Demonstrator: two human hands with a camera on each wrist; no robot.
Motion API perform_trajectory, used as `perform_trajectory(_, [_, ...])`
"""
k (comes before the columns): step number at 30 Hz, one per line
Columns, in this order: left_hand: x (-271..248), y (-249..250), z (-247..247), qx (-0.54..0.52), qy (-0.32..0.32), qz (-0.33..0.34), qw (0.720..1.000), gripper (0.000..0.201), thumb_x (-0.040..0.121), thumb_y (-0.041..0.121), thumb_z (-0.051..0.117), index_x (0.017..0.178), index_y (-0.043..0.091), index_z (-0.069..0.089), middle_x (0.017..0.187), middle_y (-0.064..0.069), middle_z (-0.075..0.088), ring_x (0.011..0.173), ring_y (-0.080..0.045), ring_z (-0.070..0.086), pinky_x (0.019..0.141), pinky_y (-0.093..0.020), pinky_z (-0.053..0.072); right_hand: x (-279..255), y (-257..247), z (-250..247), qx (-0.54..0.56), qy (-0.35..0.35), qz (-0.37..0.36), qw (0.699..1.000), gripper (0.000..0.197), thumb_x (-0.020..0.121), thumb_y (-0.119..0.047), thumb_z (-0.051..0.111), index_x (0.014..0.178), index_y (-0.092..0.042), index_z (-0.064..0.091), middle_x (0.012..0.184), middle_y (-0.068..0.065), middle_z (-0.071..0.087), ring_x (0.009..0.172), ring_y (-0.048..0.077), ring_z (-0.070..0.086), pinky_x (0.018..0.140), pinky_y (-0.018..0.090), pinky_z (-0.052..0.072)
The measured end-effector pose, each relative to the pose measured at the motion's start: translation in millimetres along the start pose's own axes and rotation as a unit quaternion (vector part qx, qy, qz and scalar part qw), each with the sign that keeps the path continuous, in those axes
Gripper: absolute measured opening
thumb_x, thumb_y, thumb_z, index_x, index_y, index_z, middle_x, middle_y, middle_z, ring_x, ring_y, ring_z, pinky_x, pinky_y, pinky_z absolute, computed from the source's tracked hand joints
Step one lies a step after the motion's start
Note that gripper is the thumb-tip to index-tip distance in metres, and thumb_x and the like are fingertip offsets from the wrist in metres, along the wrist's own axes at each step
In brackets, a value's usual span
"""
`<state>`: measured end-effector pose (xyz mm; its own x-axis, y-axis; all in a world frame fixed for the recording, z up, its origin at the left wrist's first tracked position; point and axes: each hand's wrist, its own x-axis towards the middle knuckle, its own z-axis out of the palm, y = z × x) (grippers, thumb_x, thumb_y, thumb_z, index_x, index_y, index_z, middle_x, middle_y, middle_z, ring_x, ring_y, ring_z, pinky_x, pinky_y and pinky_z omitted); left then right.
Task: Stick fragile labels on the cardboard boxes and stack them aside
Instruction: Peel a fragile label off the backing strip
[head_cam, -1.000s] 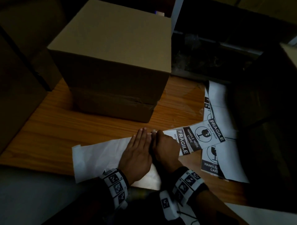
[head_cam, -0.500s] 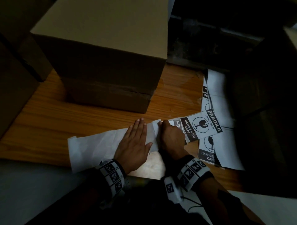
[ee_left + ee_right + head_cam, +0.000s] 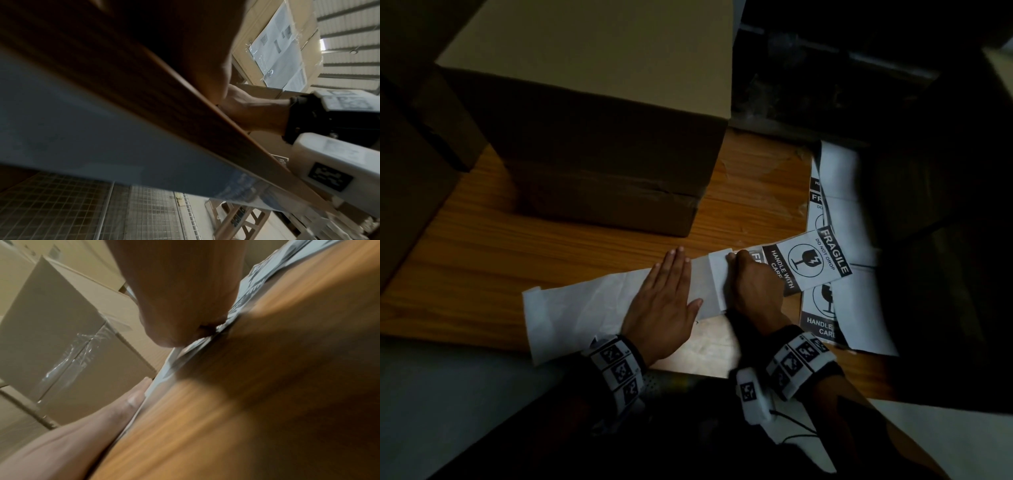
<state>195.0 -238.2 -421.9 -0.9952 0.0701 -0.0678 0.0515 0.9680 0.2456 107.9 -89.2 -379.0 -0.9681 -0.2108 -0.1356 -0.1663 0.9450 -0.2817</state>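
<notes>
In the head view a strip of white backing paper lies across the wooden table. My left hand presses flat on it, fingers straight. Just to the right, my right hand is curled and pinches the lifted edge of a black-and-white fragile label, which is partly peeled from the strip. The right wrist view shows the same pinch on the label, with the fingers of my left hand flat beside it. A large plain cardboard box stands behind both hands.
More fragile label sheets are piled at the table's right side. Another cardboard box stands at the left, and dark boxes crowd the right. The table's near edge runs just under my wrists.
My right hand has drawn the label's edge to the right, away from my left hand, baring a band of backing between them. My left hand stays flat on the strip.
</notes>
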Motion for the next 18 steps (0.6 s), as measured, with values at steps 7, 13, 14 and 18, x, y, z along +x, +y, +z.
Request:
perform_trajectory(7, [-1, -1, -1, 0.002, -0.008, 0.009, 1.000, 0.075, 0.098, 0.050, 0.014, 0.154, 0.001, 0.012, 0.162, -0.016, 0.003, 0.151, -0.026, 0.005, 0.122, -0.043, 0.012, 0, 9, -2, 0.011, 0.013, 0.013, 1.000, 0.040, 0.105, -0.040, 0.030, 0.099, -0.012, 0.057, 0.084, 0.016, 0.068, 0.082, 0.036, 0.065, 0.068, 0.039, 0.042])
perform_trajectory(13, [0, -13, -3, -0.043, 0.004, 0.045, 0.998, 0.078, 0.095, 0.057, 0.016, 0.154, 0.008, -0.001, 0.162, -0.008, -0.007, 0.150, -0.019, -0.005, 0.118, -0.027, -0.011, -3, 12, -16, 0.137, -0.012, 0.001, 0.990, 0.044, 0.106, -0.039, 0.030, 0.099, -0.011, 0.063, 0.092, 0.015, 0.067, 0.089, 0.032, 0.063, 0.071, 0.033, 0.039])
perform_trajectory(14, [1, -14, -4, -0.063, 0.002, 0.050, 0.997, 0.077, 0.094, 0.057, 0.015, 0.153, 0.012, -0.007, 0.161, -0.004, -0.011, 0.149, -0.015, -0.011, 0.116, -0.023, -0.016, -3, 10, -20, 0.182, -0.027, 0.008, 0.983, 0.046, 0.106, -0.041, 0.028, 0.103, -0.012, 0.065, 0.098, 0.014, 0.067, 0.093, 0.030, 0.061, 0.077, 0.035, 0.041])
perform_trajectory(18, [2, -18, -6, -0.058, 0.004, 0.066, 0.996, 0.071, 0.096, 0.054, 0.019, 0.155, 0.022, -0.003, 0.162, -0.005, -0.007, 0.149, -0.016, -0.010, 0.117, -0.024, -0.015, -3, 5, -30, 0.281, -0.093, 0.027, 0.955, 0.053, 0.098, -0.062, 0.033, 0.107, -0.022, 0.067, 0.108, 0.003, 0.067, 0.096, 0.022, 0.061, 0.087, 0.036, 0.044])
